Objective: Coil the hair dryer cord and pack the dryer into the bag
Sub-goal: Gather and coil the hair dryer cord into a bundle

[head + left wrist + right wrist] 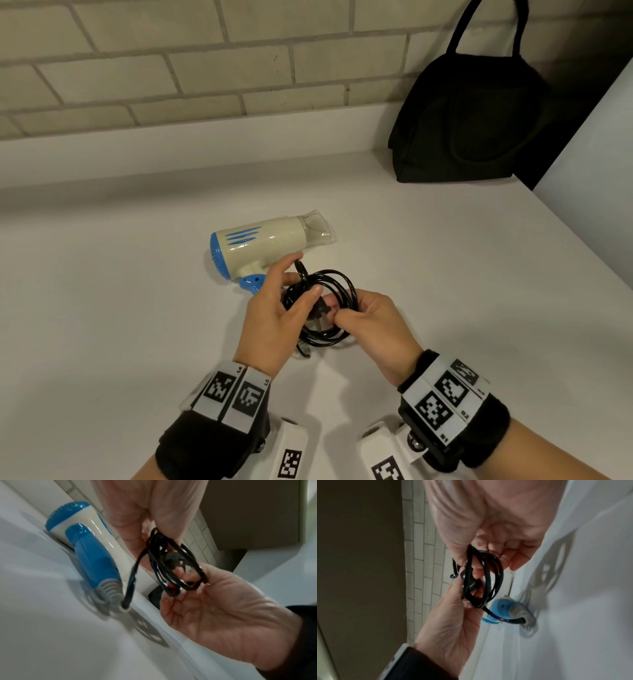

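Observation:
The cream and blue hair dryer (270,240) lies on its side on the white counter (120,308), nozzle pointing right. Its black cord (337,291) is wound into a small coil held just above the counter in front of the dryer. My left hand (291,284) grips the coil's left side with thumb and fingers. My right hand (334,310) pinches the loops on the right side. The plug (173,559) sits in the middle of the coil (171,568). A short stretch of cord (501,619) runs from the coil to the grey strain relief on the blue handle (92,555).
A black fabric bag (469,116) with long handles stands upright at the back right, leaning on the brick wall (171,68). A white panel (599,164) rises at the right edge of the counter. A raised white ledge runs along the wall.

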`<state>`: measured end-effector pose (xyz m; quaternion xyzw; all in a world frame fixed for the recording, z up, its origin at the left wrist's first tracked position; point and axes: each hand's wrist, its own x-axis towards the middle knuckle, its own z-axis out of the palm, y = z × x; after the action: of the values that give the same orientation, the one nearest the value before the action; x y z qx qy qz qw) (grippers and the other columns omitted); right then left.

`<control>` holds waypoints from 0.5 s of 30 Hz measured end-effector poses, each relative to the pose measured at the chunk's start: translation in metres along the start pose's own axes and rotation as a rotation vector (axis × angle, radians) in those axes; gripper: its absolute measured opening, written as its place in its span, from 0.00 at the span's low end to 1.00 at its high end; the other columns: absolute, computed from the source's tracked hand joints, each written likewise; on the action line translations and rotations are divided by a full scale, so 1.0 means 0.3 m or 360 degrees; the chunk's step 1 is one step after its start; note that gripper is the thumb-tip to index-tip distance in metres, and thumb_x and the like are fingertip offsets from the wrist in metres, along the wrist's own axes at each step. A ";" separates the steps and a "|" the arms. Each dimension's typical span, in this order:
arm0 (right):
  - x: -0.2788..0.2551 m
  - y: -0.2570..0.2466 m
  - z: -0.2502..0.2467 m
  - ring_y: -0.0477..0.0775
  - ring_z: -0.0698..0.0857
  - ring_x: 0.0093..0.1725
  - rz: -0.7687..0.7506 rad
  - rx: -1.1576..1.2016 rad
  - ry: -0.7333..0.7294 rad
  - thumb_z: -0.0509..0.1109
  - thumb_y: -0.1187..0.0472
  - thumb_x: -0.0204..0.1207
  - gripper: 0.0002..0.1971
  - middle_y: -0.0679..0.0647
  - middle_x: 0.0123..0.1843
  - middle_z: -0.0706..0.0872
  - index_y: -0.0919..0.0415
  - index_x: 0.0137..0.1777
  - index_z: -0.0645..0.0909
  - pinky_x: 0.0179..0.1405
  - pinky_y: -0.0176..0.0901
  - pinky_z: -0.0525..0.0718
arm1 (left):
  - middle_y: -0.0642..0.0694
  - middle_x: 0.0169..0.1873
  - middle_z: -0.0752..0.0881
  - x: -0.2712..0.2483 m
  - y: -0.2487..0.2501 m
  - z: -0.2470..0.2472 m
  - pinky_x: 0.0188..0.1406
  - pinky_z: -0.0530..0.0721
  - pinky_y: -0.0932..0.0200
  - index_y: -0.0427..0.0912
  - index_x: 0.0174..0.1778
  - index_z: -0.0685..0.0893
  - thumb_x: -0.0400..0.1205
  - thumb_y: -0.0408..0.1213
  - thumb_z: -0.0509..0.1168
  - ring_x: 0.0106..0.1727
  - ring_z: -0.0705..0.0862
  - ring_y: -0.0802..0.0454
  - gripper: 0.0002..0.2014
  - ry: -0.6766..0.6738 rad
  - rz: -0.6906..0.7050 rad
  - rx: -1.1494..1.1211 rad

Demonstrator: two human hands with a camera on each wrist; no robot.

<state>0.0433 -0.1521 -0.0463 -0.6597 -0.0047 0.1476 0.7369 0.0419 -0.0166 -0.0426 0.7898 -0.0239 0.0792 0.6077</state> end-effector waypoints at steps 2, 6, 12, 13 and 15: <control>-0.002 0.000 0.002 0.42 0.84 0.30 -0.0021 -0.0083 -0.0023 0.63 0.76 0.70 0.15 0.47 0.27 0.85 0.56 0.32 0.81 0.34 0.32 0.83 | 0.50 0.44 0.85 0.000 -0.001 -0.005 0.40 0.85 0.67 0.61 0.55 0.74 0.76 0.37 0.66 0.44 0.86 0.59 0.16 -0.0037 -0.0048 -0.0048; 0.011 0.020 0.000 0.56 0.79 0.39 -0.0106 -0.0229 -0.0103 0.66 0.75 0.71 0.12 0.60 0.36 0.81 0.56 0.35 0.78 0.43 0.54 0.82 | 0.56 0.31 0.87 0.001 0.004 -0.007 0.34 0.80 0.75 0.52 0.41 0.82 0.77 0.38 0.64 0.34 0.85 0.66 0.03 -0.0032 -0.0211 -0.0115; -0.007 0.022 -0.036 0.32 0.76 0.48 -0.0657 -0.0789 0.0039 0.75 0.62 0.65 0.29 0.39 0.56 0.70 0.38 0.57 0.64 0.46 0.25 0.78 | 0.53 0.14 0.79 -0.001 0.029 -0.013 0.31 0.76 0.70 0.44 0.19 0.75 0.78 0.41 0.62 0.22 0.79 0.62 0.19 -0.0263 -0.0444 -0.0143; -0.010 0.012 -0.044 0.32 0.74 0.50 -0.0831 -0.0949 0.0071 0.75 0.59 0.63 0.27 0.37 0.57 0.67 0.37 0.57 0.67 0.48 0.23 0.75 | 0.53 0.13 0.78 0.001 0.028 -0.012 0.32 0.76 0.68 0.43 0.20 0.74 0.78 0.40 0.62 0.21 0.78 0.61 0.19 -0.0271 -0.0452 -0.0122; -0.013 -0.011 -0.053 0.39 0.74 0.50 -0.1035 -0.1198 0.0029 0.71 0.58 0.64 0.18 0.39 0.52 0.68 0.42 0.53 0.74 0.47 0.30 0.77 | 0.53 0.15 0.79 0.002 0.029 -0.006 0.31 0.76 0.68 0.41 0.24 0.77 0.78 0.40 0.62 0.22 0.77 0.61 0.16 -0.0290 -0.0446 -0.0077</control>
<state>0.0435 -0.1688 -0.0445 -0.8456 -0.2569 -0.1076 0.4555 0.0413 -0.0171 -0.0337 0.7745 0.0295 -0.0788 0.6270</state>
